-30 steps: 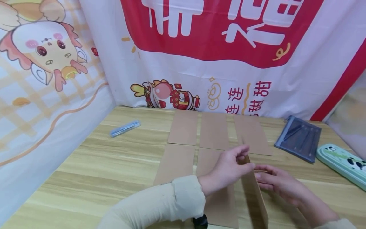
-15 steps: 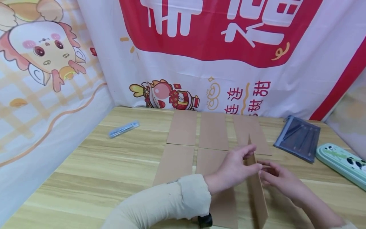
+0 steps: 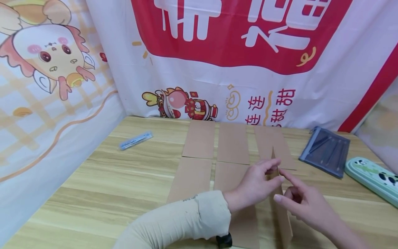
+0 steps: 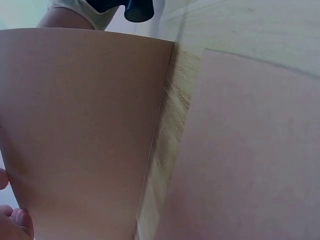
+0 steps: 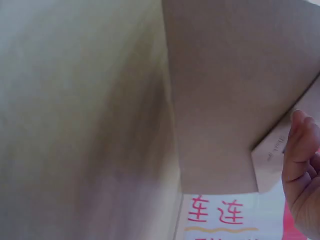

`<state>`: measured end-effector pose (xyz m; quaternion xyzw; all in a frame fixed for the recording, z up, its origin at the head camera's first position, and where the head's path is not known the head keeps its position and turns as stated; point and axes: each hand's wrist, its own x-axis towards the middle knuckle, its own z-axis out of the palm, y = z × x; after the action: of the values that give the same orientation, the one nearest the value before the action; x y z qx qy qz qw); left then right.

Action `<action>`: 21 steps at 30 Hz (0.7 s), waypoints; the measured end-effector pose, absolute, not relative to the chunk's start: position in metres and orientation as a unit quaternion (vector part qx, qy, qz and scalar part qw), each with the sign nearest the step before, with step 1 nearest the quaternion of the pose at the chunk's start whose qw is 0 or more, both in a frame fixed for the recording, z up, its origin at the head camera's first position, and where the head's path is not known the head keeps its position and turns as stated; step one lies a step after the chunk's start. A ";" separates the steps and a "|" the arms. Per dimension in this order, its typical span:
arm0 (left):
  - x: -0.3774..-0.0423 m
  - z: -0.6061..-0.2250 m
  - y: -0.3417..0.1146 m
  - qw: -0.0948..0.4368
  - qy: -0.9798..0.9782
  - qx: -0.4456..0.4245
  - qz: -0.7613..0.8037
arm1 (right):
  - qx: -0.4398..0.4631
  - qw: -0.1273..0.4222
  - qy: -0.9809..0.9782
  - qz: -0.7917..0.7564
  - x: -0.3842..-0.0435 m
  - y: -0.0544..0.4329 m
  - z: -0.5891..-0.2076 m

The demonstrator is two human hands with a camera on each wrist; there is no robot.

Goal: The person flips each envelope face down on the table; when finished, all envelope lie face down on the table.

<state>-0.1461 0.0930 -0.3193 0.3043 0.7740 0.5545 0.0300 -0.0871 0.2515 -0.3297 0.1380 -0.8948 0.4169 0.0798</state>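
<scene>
A brown kraft card (image 3: 282, 218) stands on its long edge on the wooden table. My left hand (image 3: 256, 183) holds its upper edge from the left side. From the right, my right hand (image 3: 311, 204) grips the same edge, index finger stretched out along the top and thumb overlapping the card. In the left wrist view, the card's broad face (image 4: 85, 125) fills the left half, with fingertips (image 4: 19, 219) at its lower left edge. The right wrist view shows a strip printed with small "Thank you" lettering (image 5: 272, 160) beyond the card's slanted edge, beside curled fingers (image 5: 301, 155).
Several flat kraft pieces (image 3: 199, 138) lie in two rows left of and behind my hands. A clear case (image 3: 136, 140) with blue contents is at the back left. A dark mesh zip pouch (image 3: 326, 152) and a green panda case (image 3: 373, 176) lie at right. Printed cloth (image 3: 186, 76) hangs behind.
The standing card has shifted slightly right and its far corner now shows as a raised point. My right hand has moved up to the top edge, index finger extended, thumb now overlapping the card.
</scene>
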 end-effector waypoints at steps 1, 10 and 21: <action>-0.146 -0.320 0.093 0.031 0.771 0.306 0.558 | 0.134 0.070 -0.896 0.417 -0.087 0.251 -0.330; -0.148 -0.327 0.091 0.030 0.740 0.325 0.588 | 0.106 -0.003 -0.861 0.498 -0.086 0.250 -0.333; -0.145 -0.334 0.097 0.078 0.668 0.338 0.658 | 0.129 0.011 -0.869 0.478 -0.085 0.260 -0.332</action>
<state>-0.1453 0.0972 -0.3338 0.3378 0.6685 0.6580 0.0777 -0.0848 0.2600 -0.3316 0.1289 -0.8687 0.4782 0.0106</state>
